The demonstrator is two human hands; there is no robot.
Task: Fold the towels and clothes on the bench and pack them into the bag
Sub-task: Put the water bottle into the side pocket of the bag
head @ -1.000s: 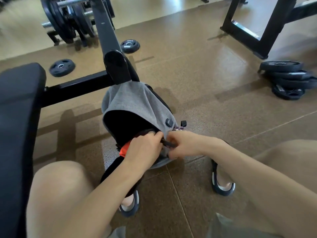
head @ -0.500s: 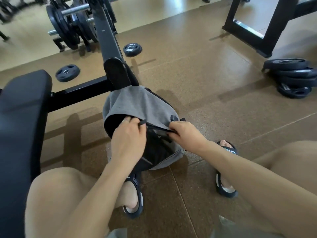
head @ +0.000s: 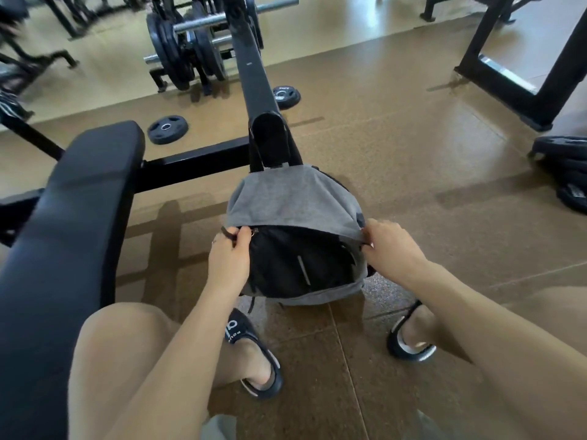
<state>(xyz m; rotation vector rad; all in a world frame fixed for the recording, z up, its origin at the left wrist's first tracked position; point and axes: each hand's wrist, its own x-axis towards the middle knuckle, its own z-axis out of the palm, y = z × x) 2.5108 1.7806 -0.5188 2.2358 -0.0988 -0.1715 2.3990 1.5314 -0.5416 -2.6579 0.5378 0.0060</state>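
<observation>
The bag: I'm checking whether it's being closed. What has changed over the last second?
The left hand has pulled the zipper pull leftward along the bag opening, away from the right hand; the orange item inside no longer shows. The right hand keeps its grip on the bag's right edge, and the bag stays on the floor.

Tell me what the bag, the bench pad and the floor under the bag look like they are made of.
Bag: grey heathered woven fabric, matte, with a smoother black panel that has a slight sheen, perhaps nylon.
Bench pad: black padding covered in what looks like vinyl or faux leather, judging by soft highlights on its rounded edge.
Floor: brown speckled tiles with visible seams, probably rubber; cannot be sure.
</observation>
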